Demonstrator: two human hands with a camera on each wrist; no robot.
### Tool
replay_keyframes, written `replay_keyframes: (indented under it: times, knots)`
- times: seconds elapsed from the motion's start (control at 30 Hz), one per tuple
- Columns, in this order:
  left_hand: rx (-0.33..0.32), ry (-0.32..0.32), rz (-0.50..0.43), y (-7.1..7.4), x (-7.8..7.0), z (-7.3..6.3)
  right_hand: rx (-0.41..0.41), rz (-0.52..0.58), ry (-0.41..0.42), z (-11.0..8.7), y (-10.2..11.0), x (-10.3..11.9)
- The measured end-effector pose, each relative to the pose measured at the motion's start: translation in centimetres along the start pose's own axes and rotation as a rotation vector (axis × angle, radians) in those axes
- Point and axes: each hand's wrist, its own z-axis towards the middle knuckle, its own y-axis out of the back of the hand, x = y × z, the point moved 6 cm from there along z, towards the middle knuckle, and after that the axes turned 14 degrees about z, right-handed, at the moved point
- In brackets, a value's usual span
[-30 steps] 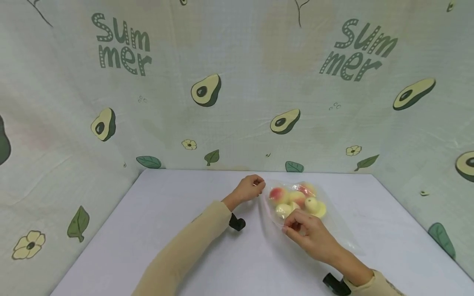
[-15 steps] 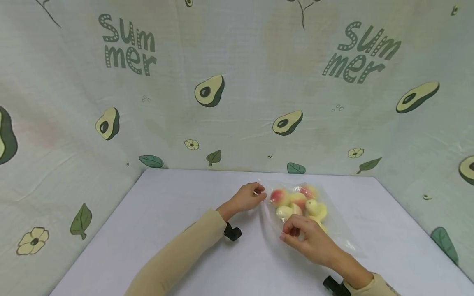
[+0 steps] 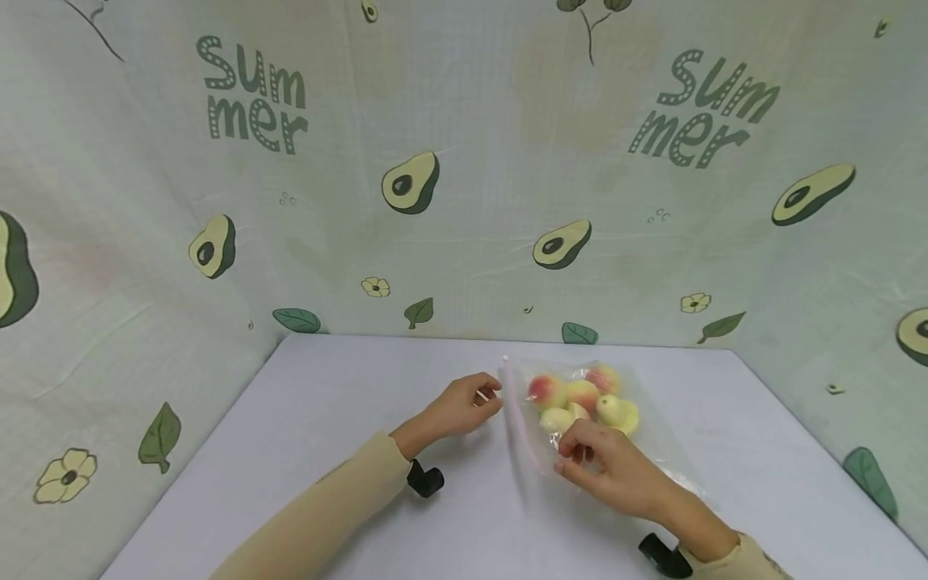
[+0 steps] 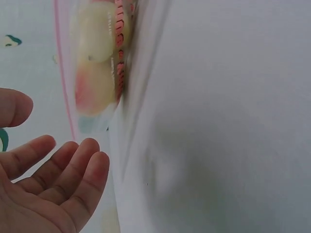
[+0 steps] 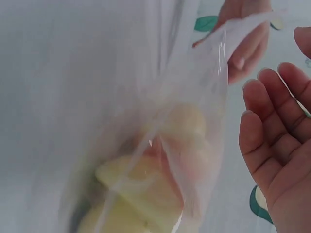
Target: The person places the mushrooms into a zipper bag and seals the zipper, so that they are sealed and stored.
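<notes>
A clear zip bag [image 3: 515,411] with a pink strip along its left edge lies on the table. It holds several peach-like fruits [image 3: 547,391] with red blush and some pale yellow pieces [image 3: 619,412]. Left of the strip, my left hand [image 3: 458,404] is in the air, thumb and fingers apart; in the left wrist view a gap separates its fingertips [image 4: 100,162] from the bag. My right hand [image 3: 616,474] hovers over the bag's near part, covering some of it. Its fingers are loosely bent and hold nothing in the right wrist view, beside the bag's plastic [image 5: 214,82].
A white table [image 3: 348,403] spreads under the bag. Behind it and at both sides hangs a cloth [image 3: 478,161] printed with avocados, leaves and lettering. Each wrist carries a small black camera, such as the left one [image 3: 425,479].
My left hand has let go of the bag's far left corner and moved left and toward me. The pink strip now shows fully. My right hand has let go of the near edge, staying almost in place.
</notes>
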Motion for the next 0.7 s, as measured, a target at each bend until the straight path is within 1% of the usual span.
replay_keyframes:
  times: [0.07, 0.17, 0.33, 0.4, 0.5, 0.7]
  knots:
    - [-0.008, -0.006, 0.02, 0.5, 0.4, -0.7, -0.011, -0.037, 0.026, 0.1, 0.5, -0.1]
    - [-0.032, -0.007, 0.06, 1.6, 0.8, -2.0, -0.029, -0.078, 0.036, 0.3, 1.7, -0.5]
    - [-0.083, -0.021, 0.12, 3.7, 1.8, -4.5, -0.062, -0.111, -0.002, 0.7, 4.1, -1.7]
    - [-0.102, -0.025, 0.161, 4.4, 2.3, -5.5, -0.071, -0.139, -0.024, 0.8, 4.9, -2.2]
    - [-0.133, -0.011, 0.237, 5.6, 3.0, -6.8, -0.076, -0.233, -0.051, 0.8, 6.1, -2.8]
    - [-0.195, 0.009, 0.382, 8.1, 4.3, -8.8, -0.071, -0.502, -0.083, 0.7, 8.5, -4.2]
